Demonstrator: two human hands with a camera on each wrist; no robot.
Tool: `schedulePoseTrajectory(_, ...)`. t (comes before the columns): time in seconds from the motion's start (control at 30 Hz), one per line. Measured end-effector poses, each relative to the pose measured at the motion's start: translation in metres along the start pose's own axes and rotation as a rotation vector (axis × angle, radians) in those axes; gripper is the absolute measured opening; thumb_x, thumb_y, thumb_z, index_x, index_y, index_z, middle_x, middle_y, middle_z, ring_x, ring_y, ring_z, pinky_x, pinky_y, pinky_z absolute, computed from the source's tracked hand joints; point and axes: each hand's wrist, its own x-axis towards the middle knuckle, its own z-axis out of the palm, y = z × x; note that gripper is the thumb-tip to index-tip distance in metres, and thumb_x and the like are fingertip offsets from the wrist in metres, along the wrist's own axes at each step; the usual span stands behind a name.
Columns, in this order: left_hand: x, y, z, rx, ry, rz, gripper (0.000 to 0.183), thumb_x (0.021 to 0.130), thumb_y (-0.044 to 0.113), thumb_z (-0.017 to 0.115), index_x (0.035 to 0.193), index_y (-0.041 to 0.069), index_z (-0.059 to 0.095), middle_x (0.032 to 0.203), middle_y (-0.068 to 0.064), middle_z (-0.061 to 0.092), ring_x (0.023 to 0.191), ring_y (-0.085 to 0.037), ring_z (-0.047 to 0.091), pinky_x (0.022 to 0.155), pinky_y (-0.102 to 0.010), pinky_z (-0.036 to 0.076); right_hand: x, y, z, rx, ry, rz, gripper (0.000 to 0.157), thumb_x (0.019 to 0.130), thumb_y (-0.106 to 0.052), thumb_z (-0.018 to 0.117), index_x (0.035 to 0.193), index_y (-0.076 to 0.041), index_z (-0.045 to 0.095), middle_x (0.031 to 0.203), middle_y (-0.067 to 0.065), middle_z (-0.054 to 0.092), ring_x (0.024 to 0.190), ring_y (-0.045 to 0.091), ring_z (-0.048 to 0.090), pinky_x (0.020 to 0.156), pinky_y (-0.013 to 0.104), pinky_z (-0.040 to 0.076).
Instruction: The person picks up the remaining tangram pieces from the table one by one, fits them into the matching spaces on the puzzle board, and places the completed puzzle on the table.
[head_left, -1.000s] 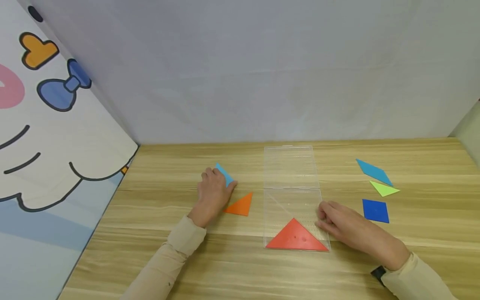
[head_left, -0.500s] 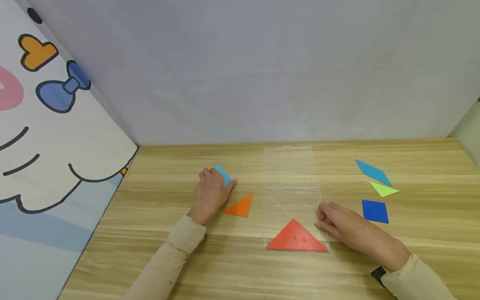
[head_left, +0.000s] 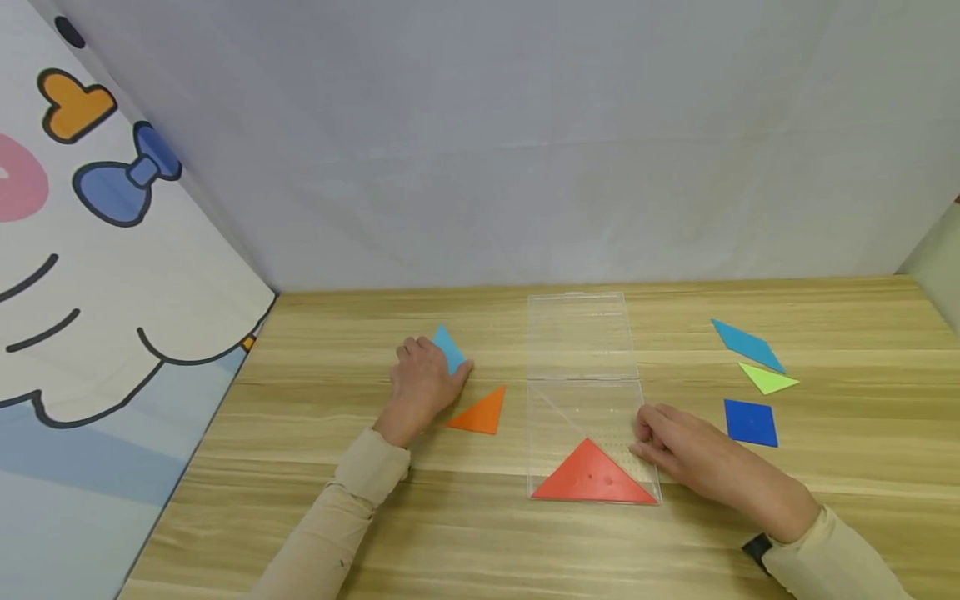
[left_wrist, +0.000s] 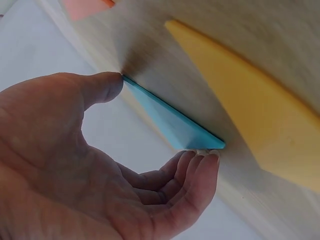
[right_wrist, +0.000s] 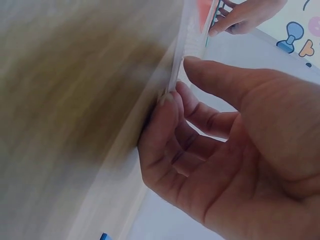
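My left hand (head_left: 423, 379) holds a light blue triangle (head_left: 450, 350) by its ends, thumb at one corner and fingertips at another, as the left wrist view shows. The triangle (left_wrist: 172, 117) lies close over the wood tabletop. An orange triangle (head_left: 482, 412) lies just to the right of that wrist. My right hand (head_left: 693, 450) has curled fingers and thumb at the right edge of a hinged clear plastic case (head_left: 585, 408), gripping its rim. A large red triangle (head_left: 592, 477) sits in the near half of the case, along its front edge.
At the right of the table lie a teal parallelogram (head_left: 748, 343), a yellow-green triangle (head_left: 768, 378) and a dark blue square (head_left: 752, 422). Grey cloth (head_left: 585, 150) stands behind the table, and a cartoon-printed sheet (head_left: 187, 292) borders its left side.
The light blue triangle has turned slightly under my left hand, its far tip shifting right, and more of it shows. My right hand and the case stay put.
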Motion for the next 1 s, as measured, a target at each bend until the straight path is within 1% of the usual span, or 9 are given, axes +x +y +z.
schedulePoseTrajectory(0.13, -0.0001, -0.0001, -0.001, -0.012, -0.009, -0.003, 0.075, 0.101, 0.052, 0.058, 0.117, -0.021, 0.049, 0.106, -0.031, 0.051, 0.093, -0.037, 0.054, 0.071, -0.044, 0.056, -0.0004, -0.0002, -0.0001, -0.005, 0.002, 0.003, 0.025, 0.095, -0.009, 0.073, 0.088, -0.017, 0.051, 0.08, -0.011, 0.041, 0.071, 0.001, 0.041, 0.062, 0.023, 0.038)
schedulePoseTrajectory(0.33, 0.0, -0.0005, -0.0026, -0.053, -0.021, -0.016, 0.076, 0.101, 0.051, 0.06, 0.121, -0.021, 0.046, 0.111, -0.033, 0.05, 0.1, -0.04, 0.054, 0.077, -0.047, 0.055, 0.0, -0.0005, -0.0008, -0.004, -0.001, 0.011, 0.024, 0.095, -0.009, 0.073, 0.089, -0.016, 0.051, 0.08, -0.011, 0.042, 0.071, 0.001, 0.041, 0.062, 0.023, 0.039)
schedulePoseTrajectory(0.47, -0.0001, -0.0005, -0.0034, -0.077, -0.021, -0.019, 0.076, 0.1, 0.05, 0.062, 0.122, -0.021, 0.045, 0.111, -0.033, 0.05, 0.101, -0.04, 0.053, 0.077, -0.047, 0.055, 0.0008, -0.0012, -0.001, -0.001, -0.004, 0.016, 0.024, 0.095, -0.01, 0.073, 0.089, -0.017, 0.051, 0.079, -0.011, 0.042, 0.071, 0.001, 0.041, 0.061, 0.023, 0.038)
schedulePoseTrajectory(0.7, -0.0008, -0.001, -0.0037, -0.099, -0.009, -0.009, 0.075, 0.1, 0.049, 0.063, 0.122, -0.02, 0.045, 0.11, -0.033, 0.05, 0.097, -0.039, 0.053, 0.076, -0.048, 0.055, 0.0011, -0.0022, -0.0013, 0.007, -0.006, 0.026, 0.024, 0.095, -0.01, 0.073, 0.088, -0.017, 0.051, 0.079, -0.01, 0.041, 0.07, 0.001, 0.04, 0.061, 0.022, 0.038)
schedulePoseTrajectory(1.0, -0.0003, -0.0021, 0.0009, -0.103, 0.032, 0.009, 0.072, 0.097, 0.051, 0.067, 0.112, -0.018, 0.049, 0.101, -0.03, 0.052, 0.088, -0.037, 0.055, 0.072, -0.048, 0.056, 0.001, -0.0022, -0.0013, 0.004, -0.026, 0.031, 0.022, 0.095, -0.01, 0.073, 0.089, -0.016, 0.052, 0.079, -0.009, 0.042, 0.071, 0.003, 0.041, 0.061, 0.023, 0.038)
